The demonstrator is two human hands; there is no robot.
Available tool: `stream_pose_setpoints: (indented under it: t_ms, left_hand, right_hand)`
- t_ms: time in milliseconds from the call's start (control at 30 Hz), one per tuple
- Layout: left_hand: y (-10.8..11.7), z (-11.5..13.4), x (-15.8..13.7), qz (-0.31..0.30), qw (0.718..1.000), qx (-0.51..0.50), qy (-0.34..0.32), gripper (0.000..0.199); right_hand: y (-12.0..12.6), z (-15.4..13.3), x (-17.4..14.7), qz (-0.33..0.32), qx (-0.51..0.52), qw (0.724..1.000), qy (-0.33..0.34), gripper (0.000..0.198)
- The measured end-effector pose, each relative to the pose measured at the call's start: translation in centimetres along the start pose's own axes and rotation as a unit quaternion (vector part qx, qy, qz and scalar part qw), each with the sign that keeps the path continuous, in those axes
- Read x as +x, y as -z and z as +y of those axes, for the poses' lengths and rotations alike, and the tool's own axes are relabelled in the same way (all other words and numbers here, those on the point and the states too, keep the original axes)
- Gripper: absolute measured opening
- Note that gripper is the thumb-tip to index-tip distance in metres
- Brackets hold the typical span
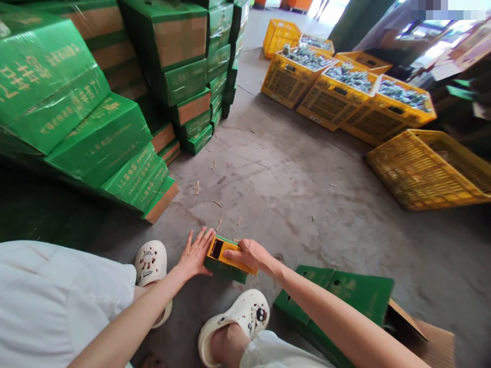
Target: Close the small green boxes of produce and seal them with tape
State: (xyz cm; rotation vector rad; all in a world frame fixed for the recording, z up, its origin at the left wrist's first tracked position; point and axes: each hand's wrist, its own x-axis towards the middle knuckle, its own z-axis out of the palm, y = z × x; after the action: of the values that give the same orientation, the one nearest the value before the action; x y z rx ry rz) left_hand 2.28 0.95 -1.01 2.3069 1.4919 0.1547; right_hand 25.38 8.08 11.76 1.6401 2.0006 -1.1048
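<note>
Between my white clogs, close to the floor, is a small green box point(232, 272). A flat yellow-orange rectangular tool point(230, 254) with a dark opening near its left end lies along its top. My right hand point(251, 254) grips the right part of this tool, thumb on its upper face. My left hand point(197, 252) has its fingers spread and rests against the left end of the box and tool. The tool's underside is hidden, so its exact kind cannot be made out.
Stacked green cartons point(115, 133) rise at the left. Yellow crates point(326, 97) filled with small silvery-blue pieces stand at the back right, near a seated person. A yellow basket point(425, 171) tilts at the right. Flattened green cardboard point(356, 299) lies lower right; scraps dot the floor point(264, 184).
</note>
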Motion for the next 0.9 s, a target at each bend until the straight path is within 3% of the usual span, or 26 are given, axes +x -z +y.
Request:
stream_pose_setpoints:
  t_ms: [133,300,533,733,900]
  left_hand:
    - [-0.5,-0.8,-0.1,0.005,0.998,0.051,-0.026,0.140]
    - [-0.6,-0.8,-0.3,0.006,0.996,0.078,-0.035,0.139]
    - [-0.5,-0.5,0.0,-0.019,0.995,0.097,-0.010,0.141]
    - [0.3,2.9,0.9,-0.067,0.989,0.132,0.005,0.142]
    - [0.2,5.8,2.5,-0.095,0.990,0.087,-0.048,0.132]
  right_hand:
    - [0.7,1.5,-1.6,-0.033,-0.012,0.999,0.008,0.071]
    - [1.5,4.3,-4.5,-0.042,-0.040,0.997,-0.046,0.072]
    - [0.6,4.2,-4.8,-0.036,-0.088,0.993,-0.068,0.071]
    - [0.0,3.3,-4.2,-0.028,-0.128,0.987,-0.088,0.068]
    - [0.1,3.0,-4.2,-0.024,-0.117,0.987,-0.104,0.068]
